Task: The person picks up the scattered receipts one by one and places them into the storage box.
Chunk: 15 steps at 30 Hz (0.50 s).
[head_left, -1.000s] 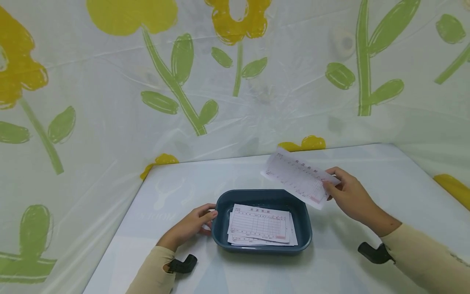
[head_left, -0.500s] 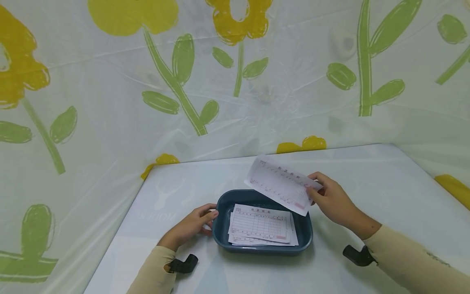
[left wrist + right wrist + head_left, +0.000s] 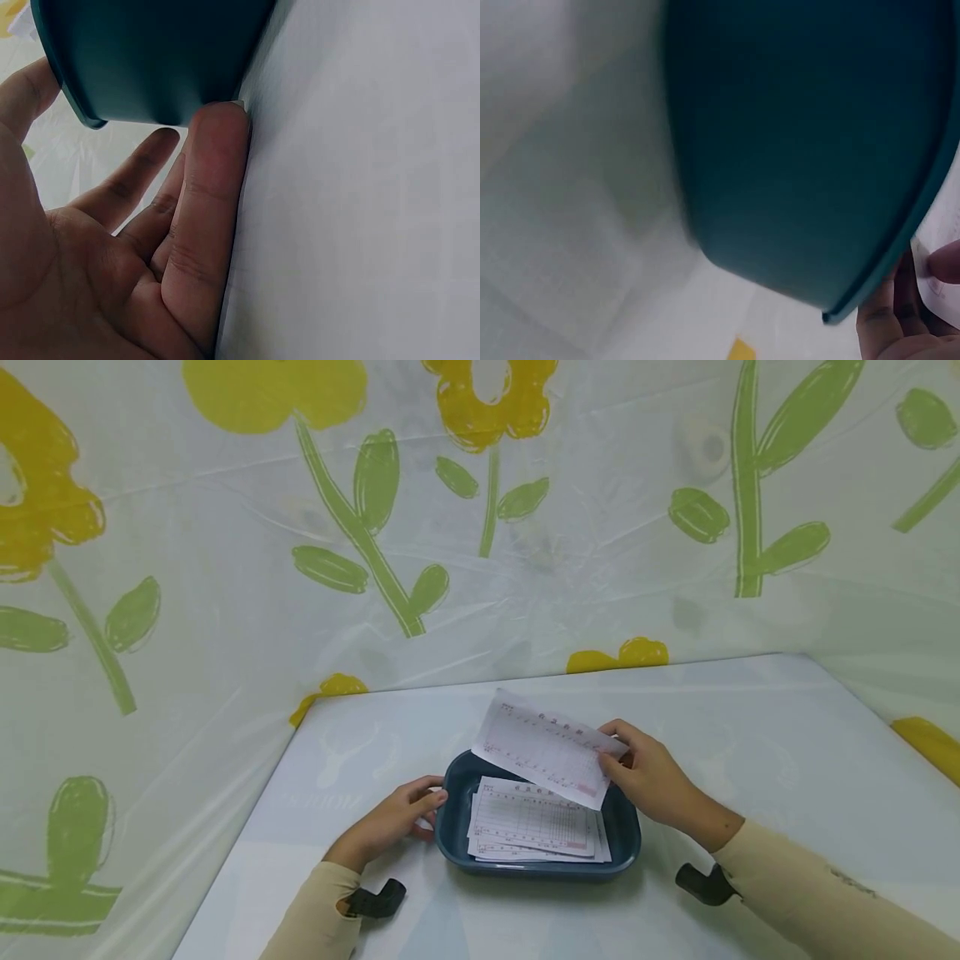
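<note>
My right hand [image 3: 663, 781] pinches a printed paper receipt form [image 3: 536, 747] by its right end, thumb on the near face. The sheet slants over the back of a dark blue-green plastic tub [image 3: 536, 870], overlapping it in the head view. Inside the tub lies a loose stack of similar forms [image 3: 528, 822]. At the tub's left end, my left hand [image 3: 393, 818] touches the side with fairly straight fingers. The left wrist view shows a fingertip [image 3: 217, 120] at the lower wall. In the right wrist view, the tub [image 3: 802, 165] hides part of my right hand [image 3: 900, 322].
The tub stands on a pale table [image 3: 750, 735] with a faint printed pattern. Behind it hangs a white curtain [image 3: 600, 568] with yellow flowers and green leaves. A black wrist mount [image 3: 705, 885] juts from the right sleeve, another [image 3: 377, 898] from the left.
My right hand has moved left and slightly down, bringing the receipt form from the tub's right side to above it. My left hand stays at the tub's left end.
</note>
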Motion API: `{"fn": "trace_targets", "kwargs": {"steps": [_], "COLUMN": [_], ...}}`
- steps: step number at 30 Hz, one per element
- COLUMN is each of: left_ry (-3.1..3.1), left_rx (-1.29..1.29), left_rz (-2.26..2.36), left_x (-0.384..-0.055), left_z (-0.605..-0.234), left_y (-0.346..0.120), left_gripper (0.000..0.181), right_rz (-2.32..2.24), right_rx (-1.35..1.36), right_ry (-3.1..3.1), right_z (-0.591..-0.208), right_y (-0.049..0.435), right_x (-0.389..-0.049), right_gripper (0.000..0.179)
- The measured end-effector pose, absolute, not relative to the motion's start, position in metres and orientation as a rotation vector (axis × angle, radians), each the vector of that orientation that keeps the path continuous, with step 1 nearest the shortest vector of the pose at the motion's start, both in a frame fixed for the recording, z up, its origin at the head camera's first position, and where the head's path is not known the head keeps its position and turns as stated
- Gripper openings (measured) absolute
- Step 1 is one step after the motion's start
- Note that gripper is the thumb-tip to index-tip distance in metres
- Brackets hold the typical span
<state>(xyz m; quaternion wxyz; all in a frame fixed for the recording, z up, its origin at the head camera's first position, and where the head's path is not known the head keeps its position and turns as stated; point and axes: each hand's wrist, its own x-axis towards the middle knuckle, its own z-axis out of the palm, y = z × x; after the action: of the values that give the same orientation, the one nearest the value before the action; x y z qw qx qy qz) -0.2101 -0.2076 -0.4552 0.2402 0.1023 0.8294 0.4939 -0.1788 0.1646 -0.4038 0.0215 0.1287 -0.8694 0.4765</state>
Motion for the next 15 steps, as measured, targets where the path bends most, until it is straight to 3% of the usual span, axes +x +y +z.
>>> {"fn": "trace_targets", "kwargs": {"steps": [15], "left_ry": [2.272], "left_rx": [0.28], "left_rz": [1.347], "left_x": [-0.212], "left_z": [-0.458], "left_y": [-0.208], "left_gripper": [0.062], "right_rz": [1.245], "right_rx": [0.57], "right_ry": [-2.768], "right_z": [-0.418], "right_y": [0.145], "right_x": [-0.181], "right_gripper": [0.025]}}
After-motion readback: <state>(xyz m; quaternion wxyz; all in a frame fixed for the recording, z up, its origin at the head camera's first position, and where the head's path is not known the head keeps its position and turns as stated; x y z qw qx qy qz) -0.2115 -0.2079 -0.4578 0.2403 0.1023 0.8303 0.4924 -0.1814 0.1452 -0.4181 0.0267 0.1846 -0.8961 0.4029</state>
